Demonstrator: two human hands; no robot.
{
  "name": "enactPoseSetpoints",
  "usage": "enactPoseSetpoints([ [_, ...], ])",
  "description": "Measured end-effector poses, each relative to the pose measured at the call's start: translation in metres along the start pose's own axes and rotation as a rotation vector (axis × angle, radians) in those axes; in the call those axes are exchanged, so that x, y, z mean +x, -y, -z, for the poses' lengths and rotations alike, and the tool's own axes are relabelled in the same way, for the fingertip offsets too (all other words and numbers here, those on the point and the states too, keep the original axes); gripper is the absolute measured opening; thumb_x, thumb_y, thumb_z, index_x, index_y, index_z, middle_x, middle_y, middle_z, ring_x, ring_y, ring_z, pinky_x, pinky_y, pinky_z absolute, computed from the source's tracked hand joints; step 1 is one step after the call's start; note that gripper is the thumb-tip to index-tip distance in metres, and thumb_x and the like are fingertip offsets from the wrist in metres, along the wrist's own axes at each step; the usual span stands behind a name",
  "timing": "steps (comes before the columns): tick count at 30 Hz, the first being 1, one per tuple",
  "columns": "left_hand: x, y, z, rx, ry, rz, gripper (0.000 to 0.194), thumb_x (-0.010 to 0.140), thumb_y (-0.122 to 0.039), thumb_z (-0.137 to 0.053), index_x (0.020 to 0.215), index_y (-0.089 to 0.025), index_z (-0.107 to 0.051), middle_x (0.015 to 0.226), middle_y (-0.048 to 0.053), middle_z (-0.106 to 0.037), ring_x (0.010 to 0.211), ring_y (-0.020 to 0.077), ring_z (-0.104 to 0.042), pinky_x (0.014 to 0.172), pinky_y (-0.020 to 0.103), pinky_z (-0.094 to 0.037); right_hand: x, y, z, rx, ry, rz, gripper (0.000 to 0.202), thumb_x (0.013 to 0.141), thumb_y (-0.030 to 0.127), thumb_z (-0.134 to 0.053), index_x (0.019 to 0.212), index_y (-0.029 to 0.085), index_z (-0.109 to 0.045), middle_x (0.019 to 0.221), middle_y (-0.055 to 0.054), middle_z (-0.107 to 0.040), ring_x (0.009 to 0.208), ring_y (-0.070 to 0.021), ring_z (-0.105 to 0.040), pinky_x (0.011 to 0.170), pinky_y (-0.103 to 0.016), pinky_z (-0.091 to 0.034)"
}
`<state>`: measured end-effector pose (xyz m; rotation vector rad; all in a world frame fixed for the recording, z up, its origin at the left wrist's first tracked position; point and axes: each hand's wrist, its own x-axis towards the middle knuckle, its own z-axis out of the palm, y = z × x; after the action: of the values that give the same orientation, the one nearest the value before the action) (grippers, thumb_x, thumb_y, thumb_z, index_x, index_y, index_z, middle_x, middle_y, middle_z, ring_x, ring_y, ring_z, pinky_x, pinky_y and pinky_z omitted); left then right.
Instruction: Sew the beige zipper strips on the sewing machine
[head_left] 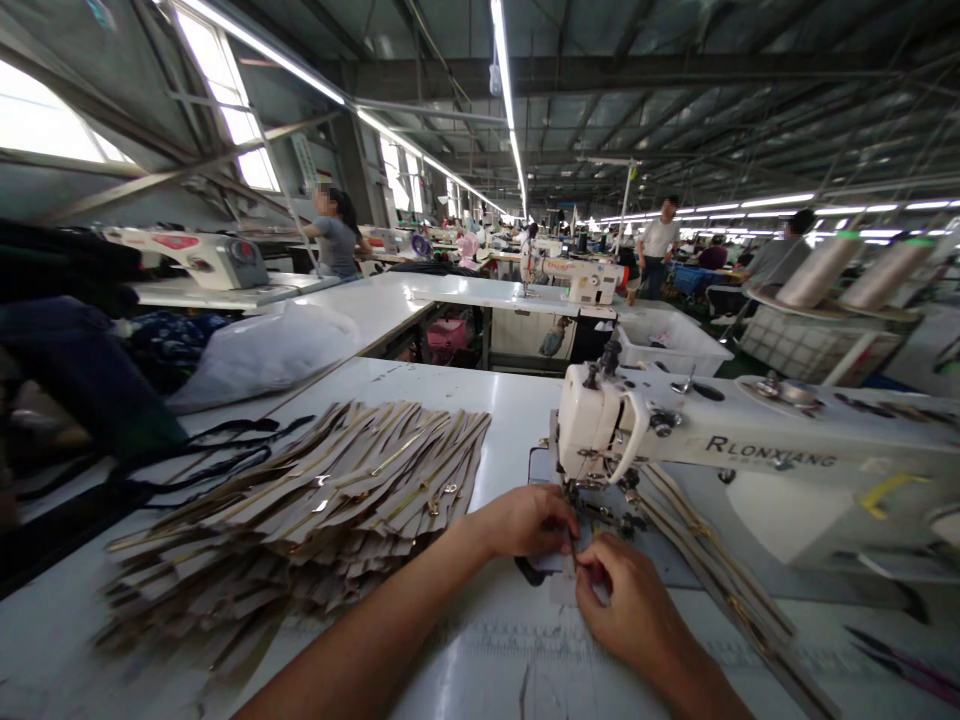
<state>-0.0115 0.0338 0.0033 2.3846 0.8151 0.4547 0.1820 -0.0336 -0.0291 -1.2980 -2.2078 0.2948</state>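
Observation:
My left hand (pixel 531 522) is closed just in front of the needle area of a white sewing machine (pixel 750 440), with its fingertips pinched on a small narrow strip (pixel 574 552). From the right, my right hand (pixel 626 595) pinches the lower end of the same strip. Fingers cover most of it, so its exact kind is hard to see. Left of my hands lies a large pile of beige zippers (pixel 352 500) with gold teeth and metal pulls. More zippers (pixel 712 560) trail from behind the presser foot toward the lower right, under the machine arm.
A printed ruler scale (pixel 517 640) runs along the table's front. Dark-bladed snips (pixel 907 665) lie at far right. Black straps (pixel 217 460) and a white plastic bag (pixel 274 350) are at left. Behind stand a white bin (pixel 667 340), thread cones (pixel 817 268) and people at other machines.

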Motion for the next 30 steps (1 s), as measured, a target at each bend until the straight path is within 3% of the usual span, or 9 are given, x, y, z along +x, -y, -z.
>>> enactPoseSetpoints([
  [18, 0.001, 0.001, -0.004, -0.046, 0.002, -0.035, 0.019, 0.077, -0.015, -0.067, 0.093, -0.024, -0.075, 0.085, 0.003, -0.064, 0.082, 0.0172, -0.06, 0.077, 0.024, -0.047, -0.001, -0.008, 0.011, 0.137, 0.031, -0.027, 0.024, 0.085, 0.023, -0.043, 0.07, 0.018, -0.061, 0.063, 0.001, -0.05, 0.053, -0.0111, -0.047, 0.054, -0.024, -0.032],
  [25, 0.001, 0.003, -0.005, -0.046, -0.006, -0.046, 0.02, 0.077, -0.014, -0.067, 0.093, -0.023, -0.075, 0.083, 0.003, -0.064, 0.079, 0.0168, -0.06, 0.075, 0.024, -0.048, -0.002, -0.006, 0.008, 0.052, 0.062, -0.006, 0.03, 0.085, 0.023, -0.043, 0.055, 0.02, -0.042, 0.058, 0.003, -0.044, 0.053, -0.0099, -0.044, 0.056, -0.025, -0.028],
  [30, 0.002, 0.0, -0.004, 0.007, -0.023, -0.073, 0.018, 0.077, -0.014, -0.068, 0.091, -0.021, -0.076, 0.082, 0.003, -0.065, 0.076, 0.0152, -0.06, 0.071, 0.022, -0.047, -0.002, -0.008, 0.006, 0.059, 0.069, -0.009, 0.031, 0.083, 0.023, -0.045, 0.053, 0.02, -0.038, 0.055, 0.004, -0.042, 0.05, -0.0087, -0.042, 0.054, -0.025, -0.025],
])
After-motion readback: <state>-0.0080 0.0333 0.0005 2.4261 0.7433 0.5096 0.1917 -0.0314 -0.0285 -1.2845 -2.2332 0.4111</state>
